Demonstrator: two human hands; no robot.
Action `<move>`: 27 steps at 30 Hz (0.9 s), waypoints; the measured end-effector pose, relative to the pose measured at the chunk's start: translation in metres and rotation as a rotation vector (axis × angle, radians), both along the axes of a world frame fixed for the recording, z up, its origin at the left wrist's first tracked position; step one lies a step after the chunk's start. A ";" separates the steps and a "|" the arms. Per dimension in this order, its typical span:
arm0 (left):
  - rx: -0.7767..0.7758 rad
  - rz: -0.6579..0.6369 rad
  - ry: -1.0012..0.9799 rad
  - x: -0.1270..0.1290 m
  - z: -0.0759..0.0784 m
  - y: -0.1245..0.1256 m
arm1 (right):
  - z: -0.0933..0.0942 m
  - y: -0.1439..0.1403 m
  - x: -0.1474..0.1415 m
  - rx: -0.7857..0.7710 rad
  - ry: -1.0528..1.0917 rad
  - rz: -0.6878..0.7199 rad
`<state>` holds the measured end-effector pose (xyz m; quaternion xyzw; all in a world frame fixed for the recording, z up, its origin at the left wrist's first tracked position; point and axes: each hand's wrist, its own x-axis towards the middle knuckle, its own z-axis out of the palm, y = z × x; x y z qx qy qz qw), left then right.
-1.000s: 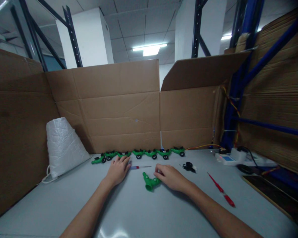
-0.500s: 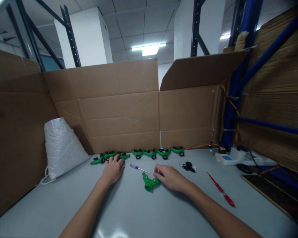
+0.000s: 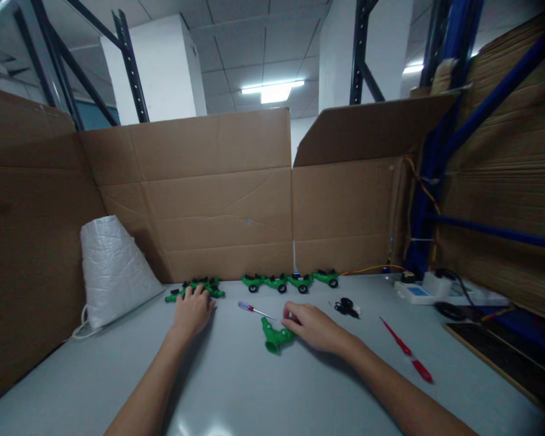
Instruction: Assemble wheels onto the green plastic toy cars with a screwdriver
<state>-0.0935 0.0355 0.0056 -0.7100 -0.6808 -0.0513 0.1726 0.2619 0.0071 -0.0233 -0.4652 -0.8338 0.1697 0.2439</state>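
Note:
My left hand (image 3: 194, 312) reaches to the back left, its fingers curled down on a green toy piece (image 3: 218, 293) in a cluster of green toy parts (image 3: 175, 296). The fingertips are partly hidden there. My right hand (image 3: 312, 326) is closed, with thumb and forefinger close together, at the right end of a branching green plastic body piece (image 3: 276, 338). That end goes under the fingers, and a round opening shows at its lower left. Just behind it lies a small screwdriver (image 3: 255, 310) with a clear and purple handle.
Several green toy vehicles (image 3: 277, 283) with black wheels line the back. Small black parts (image 3: 346, 307) and a red screwdriver-like tool (image 3: 407, 351) lie to the right. A power strip (image 3: 413, 293) stands far right, a silvery white bag (image 3: 113, 272) left. Cardboard walls (image 3: 209, 200) close off the table.
My left hand has moved left, and the green piece under it has shifted left against the other green parts. My right hand and the branching green piece stay put.

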 end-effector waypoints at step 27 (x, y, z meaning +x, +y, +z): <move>-0.092 -0.155 -0.084 0.012 0.001 0.000 | -0.002 0.004 0.004 -0.031 0.062 0.026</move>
